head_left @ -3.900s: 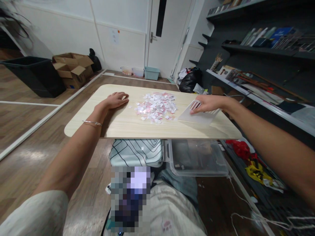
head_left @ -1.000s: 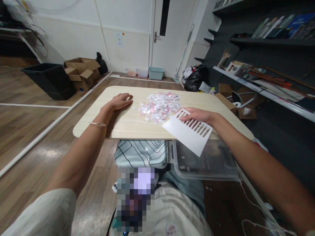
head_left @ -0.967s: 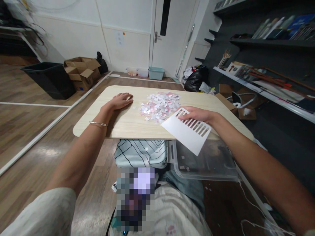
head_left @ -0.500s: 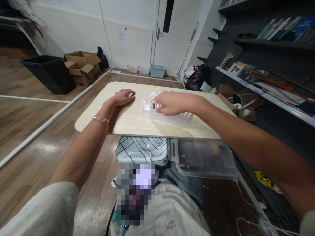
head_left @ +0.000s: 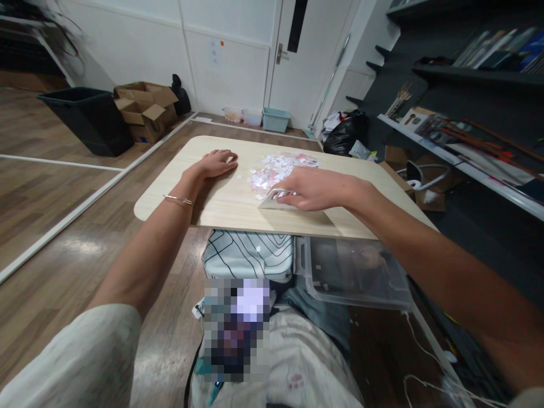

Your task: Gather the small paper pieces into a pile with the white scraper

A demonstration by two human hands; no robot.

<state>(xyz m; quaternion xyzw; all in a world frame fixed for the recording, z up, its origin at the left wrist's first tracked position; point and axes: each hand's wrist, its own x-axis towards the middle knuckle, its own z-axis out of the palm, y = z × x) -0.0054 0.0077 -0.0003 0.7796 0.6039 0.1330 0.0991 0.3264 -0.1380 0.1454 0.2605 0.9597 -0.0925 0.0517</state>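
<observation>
My left hand (head_left: 217,164) rests on the left part of the pale wooden tabletop (head_left: 221,207), its fingers loosely bent and holding nothing. In my right hand (head_left: 317,188) is a white plastic piece with a handle slot (head_left: 268,201). My fingers wrap through the slot, and the hand covers much of the piece. It is tilted low over the near side of the board; whether its edge touches the wood I cannot tell. Just beyond it lies a spread heap of small white and pink paper bits (head_left: 278,164).
Below the table's near edge are a pale patterned bag (head_left: 249,255) and a clear plastic box (head_left: 357,272). A black bin (head_left: 91,122) and cardboard boxes (head_left: 147,110) stand at the far left. Dark shelves (head_left: 467,85) line the right side.
My right hand has drawn the white plastic piece nearer to me and tipped it flatter. More of the paper heap shows behind it. My left hand has stayed in place on the board.
</observation>
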